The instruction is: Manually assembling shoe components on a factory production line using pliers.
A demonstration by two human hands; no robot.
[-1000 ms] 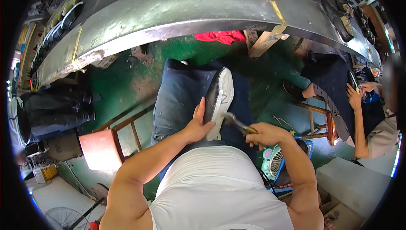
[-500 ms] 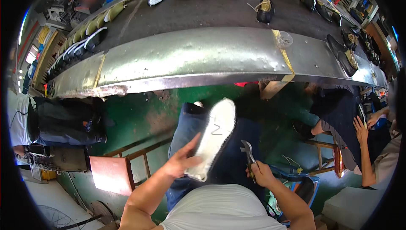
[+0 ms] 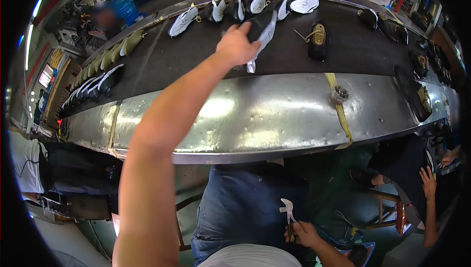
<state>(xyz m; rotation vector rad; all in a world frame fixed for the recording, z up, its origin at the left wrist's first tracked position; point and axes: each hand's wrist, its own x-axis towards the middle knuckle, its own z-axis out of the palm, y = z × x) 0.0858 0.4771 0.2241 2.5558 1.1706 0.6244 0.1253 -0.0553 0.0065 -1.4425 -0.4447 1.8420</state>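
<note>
My left arm reaches out over the dark bench top. At its end my left hand (image 3: 238, 46) grips a black shoe with a white sole (image 3: 266, 36), tilted on its side and held just in front of a row of similar shoes. Part of this shoe is hidden behind my fingers. Down by my lap, my right hand (image 3: 305, 234) is closed round the handles of lasting pliers (image 3: 287, 208), whose metal head points up and away from me. Those pliers touch nothing but my hand.
White-soled shoes (image 3: 183, 21) line the far side. Nearer stands a black shoe (image 3: 319, 41) with a tan inside. A clear cup of small metal pieces (image 3: 339, 94) sits on the metal edge (image 3: 235, 115). More shoes (image 3: 111, 79) stand left. Co-workers sit either side.
My left hand has carried the shoe from above my lap forward and up over the bench top. The right hand, with the pliers, has shifted slightly lower in view.
</note>
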